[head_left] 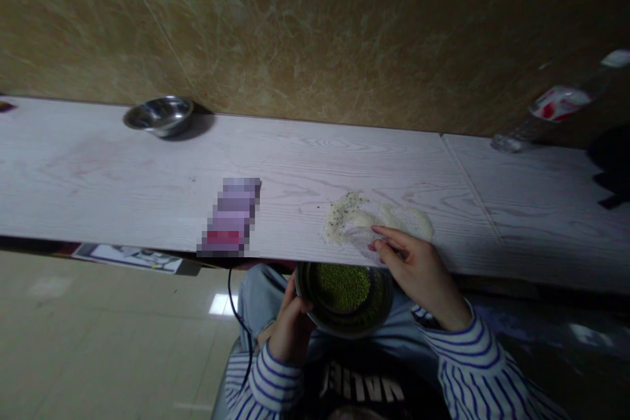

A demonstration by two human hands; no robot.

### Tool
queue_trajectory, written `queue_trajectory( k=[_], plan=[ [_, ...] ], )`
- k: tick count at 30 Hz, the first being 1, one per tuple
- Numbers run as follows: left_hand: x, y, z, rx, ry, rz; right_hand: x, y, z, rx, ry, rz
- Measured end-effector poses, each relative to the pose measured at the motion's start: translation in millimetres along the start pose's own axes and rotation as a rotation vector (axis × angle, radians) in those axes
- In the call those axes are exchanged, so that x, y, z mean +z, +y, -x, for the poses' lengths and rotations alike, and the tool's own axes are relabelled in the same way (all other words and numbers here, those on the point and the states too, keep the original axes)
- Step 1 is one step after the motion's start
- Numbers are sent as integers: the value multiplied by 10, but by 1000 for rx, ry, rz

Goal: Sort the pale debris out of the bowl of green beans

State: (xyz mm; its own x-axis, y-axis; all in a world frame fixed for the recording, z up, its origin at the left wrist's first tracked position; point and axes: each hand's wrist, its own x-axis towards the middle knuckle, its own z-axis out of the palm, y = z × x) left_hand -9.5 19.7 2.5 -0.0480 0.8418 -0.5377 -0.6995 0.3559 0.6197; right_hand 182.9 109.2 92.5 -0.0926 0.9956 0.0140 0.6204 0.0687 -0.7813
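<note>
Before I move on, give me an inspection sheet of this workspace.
Surface: white wood-grain tabletop, pale grains with dark specks spread near its front edge.
Job's things: bowl of green beans at the table edge, above the lap; clear piece, exact kind unclear.
Clutter: metal bowl at back left; purple pixelated object; labelled bottle at right.
Grips: left hand holds the bean bowl; right hand pinches the clear piece.
Cables: black cable hanging near the left sleeve.
Surroundings: marbled wall, shiny floor.
</note>
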Motion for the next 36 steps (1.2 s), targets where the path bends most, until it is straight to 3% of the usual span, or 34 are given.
queue_trajectory(
  k=[4, 12, 20, 36],
  plan=[
    [29, 13, 6, 23, 16, 9, 33, -2, 28, -20, -38, 5],
    [3, 16, 7, 24, 11, 1, -25, 101, -43, 22, 54, -14],
    [2, 33, 5, 10, 35, 44, 111, 26, -38, -26, -36, -51],
    [-50, -4, -24, 5, -3, 28, 8, 6, 87, -82, -44, 84]
  ],
)
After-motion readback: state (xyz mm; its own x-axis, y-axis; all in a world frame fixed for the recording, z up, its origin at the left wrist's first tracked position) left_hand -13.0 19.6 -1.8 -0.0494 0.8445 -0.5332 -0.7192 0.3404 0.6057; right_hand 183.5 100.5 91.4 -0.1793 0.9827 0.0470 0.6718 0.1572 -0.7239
